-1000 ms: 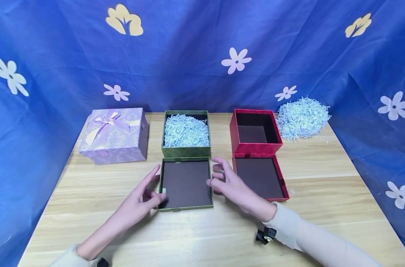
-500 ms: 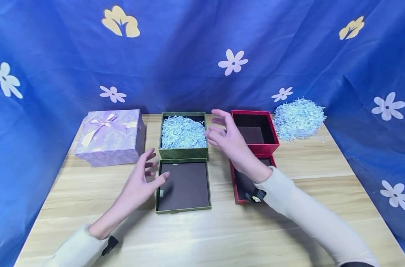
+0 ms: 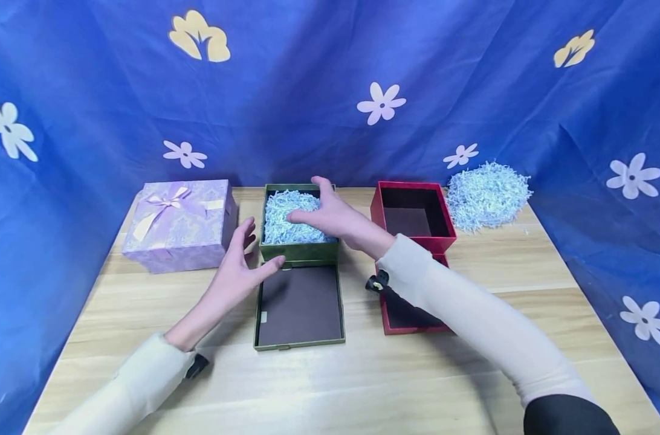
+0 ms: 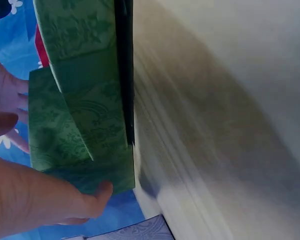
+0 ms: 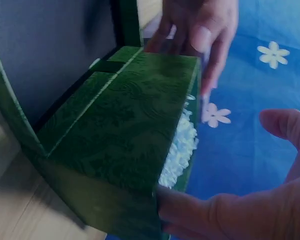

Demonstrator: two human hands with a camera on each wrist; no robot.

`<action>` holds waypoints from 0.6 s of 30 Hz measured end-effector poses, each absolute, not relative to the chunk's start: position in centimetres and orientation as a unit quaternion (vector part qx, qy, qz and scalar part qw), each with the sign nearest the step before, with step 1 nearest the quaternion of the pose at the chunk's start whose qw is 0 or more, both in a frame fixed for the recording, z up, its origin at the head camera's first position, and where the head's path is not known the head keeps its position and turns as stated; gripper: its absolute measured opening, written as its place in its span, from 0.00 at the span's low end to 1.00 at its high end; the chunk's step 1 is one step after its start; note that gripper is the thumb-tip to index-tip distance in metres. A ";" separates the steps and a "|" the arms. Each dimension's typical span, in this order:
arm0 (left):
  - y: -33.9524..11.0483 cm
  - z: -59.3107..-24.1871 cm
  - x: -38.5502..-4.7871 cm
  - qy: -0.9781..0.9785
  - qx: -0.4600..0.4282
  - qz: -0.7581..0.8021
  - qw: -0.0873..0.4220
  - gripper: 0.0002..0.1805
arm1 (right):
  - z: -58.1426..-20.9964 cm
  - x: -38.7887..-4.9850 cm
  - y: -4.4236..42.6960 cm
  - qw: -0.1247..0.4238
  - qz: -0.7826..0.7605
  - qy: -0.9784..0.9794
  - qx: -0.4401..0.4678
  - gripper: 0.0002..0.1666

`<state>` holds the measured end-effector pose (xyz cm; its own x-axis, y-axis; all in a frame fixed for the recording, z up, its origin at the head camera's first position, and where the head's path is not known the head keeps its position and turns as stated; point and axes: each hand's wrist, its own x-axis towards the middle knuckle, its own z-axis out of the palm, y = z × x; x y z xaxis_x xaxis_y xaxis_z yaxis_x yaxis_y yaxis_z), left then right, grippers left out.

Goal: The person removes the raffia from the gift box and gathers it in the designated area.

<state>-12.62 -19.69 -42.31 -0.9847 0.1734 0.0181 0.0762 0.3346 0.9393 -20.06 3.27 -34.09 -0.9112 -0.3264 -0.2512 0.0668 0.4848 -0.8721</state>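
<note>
The green box [image 3: 297, 252] stands upright at the back middle, with light blue shredded paper [image 3: 280, 225] inside. Its lid [image 3: 303, 311] lies open on the table, toward the person. Over the box's right side reaches my right hand [image 3: 343, 217], thumb spread above the paper; in the right wrist view its fingers [image 5: 190, 212] are at the box's outer wall, where contact is hard to judge. My left hand [image 3: 237, 275] hovers left of the box and lid, thumb and fingers spread wide apart. Neither hand holds anything.
A lilac gift box [image 3: 183, 226] with a ribbon bow stands at the left. To the right is a red box [image 3: 414, 214], its lid [image 3: 411, 314] partly hidden by the right arm. Loose blue shredded paper [image 3: 488, 196] lies at the back right, near the blue curtain [image 3: 308, 90].
My right hand has gone from beside the green lid up and across to the box's right side. The left hand has let go of the lid's left edge and moved forward toward the box.
</note>
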 end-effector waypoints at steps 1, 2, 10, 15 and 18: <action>-19.5 -42.4 -12.9 0.816 0.073 0.571 0.041 0.61 | -34.2 -20.2 2.8 0.196 -0.488 0.847 -0.074 0.64; -19.4 -42.5 -13.2 0.815 0.073 0.573 0.041 0.61 | -34.4 -20.4 2.4 0.195 -0.474 0.856 -0.070 0.64; -18.9 -43.1 -14.9 0.813 0.088 0.575 0.038 0.63 | -36.2 -21.7 -0.5 0.216 -0.393 0.893 -0.026 0.68; -18.9 -43.4 -15.5 0.815 0.072 0.573 0.050 0.65 | -37.3 -22.8 -0.8 0.253 -0.381 0.889 -0.012 0.68; -18.8 -43.4 -16.0 0.807 0.074 0.583 0.051 0.66 | -37.7 -23.3 -0.8 0.264 -0.382 0.886 -0.011 0.67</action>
<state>-15.99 -18.76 -43.40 -0.9836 0.1801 0.0039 0.0604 0.3093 0.9491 -23.33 -0.76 -37.72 -0.8604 -0.2211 -0.4592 0.1822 0.7079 -0.6824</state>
